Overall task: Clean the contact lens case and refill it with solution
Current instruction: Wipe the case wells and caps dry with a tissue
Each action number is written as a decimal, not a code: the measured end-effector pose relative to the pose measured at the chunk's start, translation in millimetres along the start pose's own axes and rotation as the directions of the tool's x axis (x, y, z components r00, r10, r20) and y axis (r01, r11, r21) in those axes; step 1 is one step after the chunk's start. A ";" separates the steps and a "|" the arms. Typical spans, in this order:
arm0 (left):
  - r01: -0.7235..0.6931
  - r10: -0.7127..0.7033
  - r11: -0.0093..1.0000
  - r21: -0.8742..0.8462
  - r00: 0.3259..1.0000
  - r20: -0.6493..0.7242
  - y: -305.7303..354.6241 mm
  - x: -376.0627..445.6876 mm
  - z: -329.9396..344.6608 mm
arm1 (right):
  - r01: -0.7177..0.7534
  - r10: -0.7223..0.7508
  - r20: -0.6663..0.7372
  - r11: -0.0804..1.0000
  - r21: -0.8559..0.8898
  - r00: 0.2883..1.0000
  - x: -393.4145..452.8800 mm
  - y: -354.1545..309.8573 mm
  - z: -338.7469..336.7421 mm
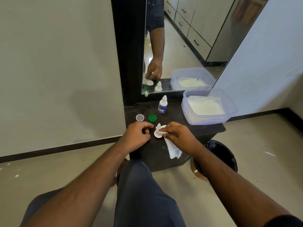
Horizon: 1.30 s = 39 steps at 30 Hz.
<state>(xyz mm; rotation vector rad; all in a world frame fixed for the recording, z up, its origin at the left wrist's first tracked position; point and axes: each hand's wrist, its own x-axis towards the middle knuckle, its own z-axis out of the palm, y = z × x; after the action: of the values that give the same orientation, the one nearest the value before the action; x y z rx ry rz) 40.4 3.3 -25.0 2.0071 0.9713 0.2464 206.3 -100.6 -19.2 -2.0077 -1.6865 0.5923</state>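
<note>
We found the case [158, 133] near the table's [205, 130] front edge. The right hand [177, 136] pinched a tissue [173, 149] into one well; the left hand [136, 135], fingers curled, seemingly steadied it. Wiping should reach each well's bottom; both caps [152, 118] lay behind.

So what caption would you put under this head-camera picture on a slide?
Right hand wipes the white lens case with a tissue; green cap, clear cap and solution bottle wait behind.
</note>
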 end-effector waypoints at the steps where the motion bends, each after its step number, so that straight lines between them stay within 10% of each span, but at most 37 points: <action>1: -0.021 0.021 0.999 0.033 1.000 0.005 0.8 -3.1 2.2 | -0.016 0.016 -0.007 1.000 0.000 1.000 0.3 -0.4 0.5; 16: 0.016 0.017 0.988 0.153 0.977 -0.213 15.1 0.6 30.9 | -0.055 0.049 0.191 0.998 0.029 0.980 13.7 1.6 -9.0; 21: 0.029 0.003 0.987 0.160 0.981 -0.193 13.3 4.7 30.5 | -0.126 0.125 0.019 0.979 0.162 0.992 13.9 7.1 -17.4; 24: 0.030 0.002 0.985 0.169 0.983 -0.185 12.7 5.4 30.2 | 0.080 -0.073 0.043 0.980 -0.185 0.996 11.6 4.6 -18.8; 29: 0.008 0.025 0.982 0.189 0.985 -0.170 12.4 5.0 29.1 | 0.447 -0.334 0.296 0.670 -0.593 0.895 13.5 -5.1 -13.6; 35: -0.017 0.047 0.976 0.217 0.990 -0.132 13.1 7.1 25.6 | 0.638 -0.510 0.424 0.381 -0.669 0.748 28.7 2.4 -28.6; 39: -0.030 0.062 0.969 0.244 0.990 -0.125 13.5 7.8 26.0 | 0.629 -0.498 0.408 0.438 -0.643 0.765 28.9 4.9 -24.0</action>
<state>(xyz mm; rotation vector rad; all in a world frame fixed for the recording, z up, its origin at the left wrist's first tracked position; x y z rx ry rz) 65.9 -11.7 -31.6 2.2607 1.0805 0.3016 228.8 -74.3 -3.9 -1.6171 -2.8792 -0.2935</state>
